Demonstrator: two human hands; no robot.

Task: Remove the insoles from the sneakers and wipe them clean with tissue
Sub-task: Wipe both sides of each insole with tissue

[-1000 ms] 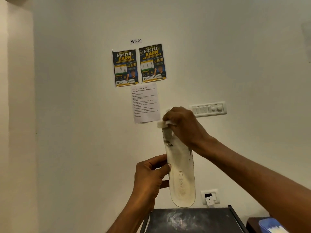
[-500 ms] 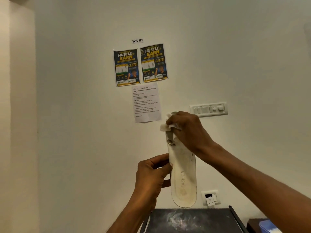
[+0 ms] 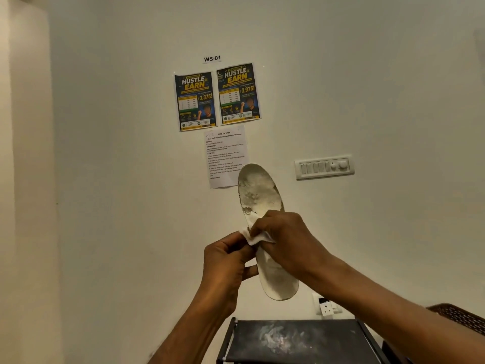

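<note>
Insole (image 3: 261, 195) first: I see it held up in the air in front of the wall (image 3: 367, 88), above the dark surface (image 3: 294, 342). It stands nearly upright, with its top end leaning a little to the left. It is white. The upper part is scuffed, with grey, worn patches, and the rounded lower end looks paler and smoother.

My view has the left hand (image 3: 225, 264) curled around the insole's left edge at about mid-length, holding it. The right hand (image 3: 286, 240) has its fingers bent over a white tissue (image 3: 253, 237), pinching it and pressing it against the middle of the insole. The two hands nearly meet there.

The right hand covers the insole's middle stretch, so I cannot tell how that part looks. Most of the tissue is bunched under the fingers and only a crumpled corner shows. The right forearm hides part of the wall socket (image 3: 326, 308). The bottom edge cuts off the surface, and the right edge cuts off a brown woven thing (image 3: 462, 317) that I cannot identify. The small print on the paper sheet (image 3: 223, 156) is too fine to read.

I count one insole, one tissue, two hands, two posters (image 3: 195, 101) side by side, one paper sheet below them, one "WS-01" label (image 3: 212, 58) above, one switch plate (image 3: 325, 168) and one socket.
</note>
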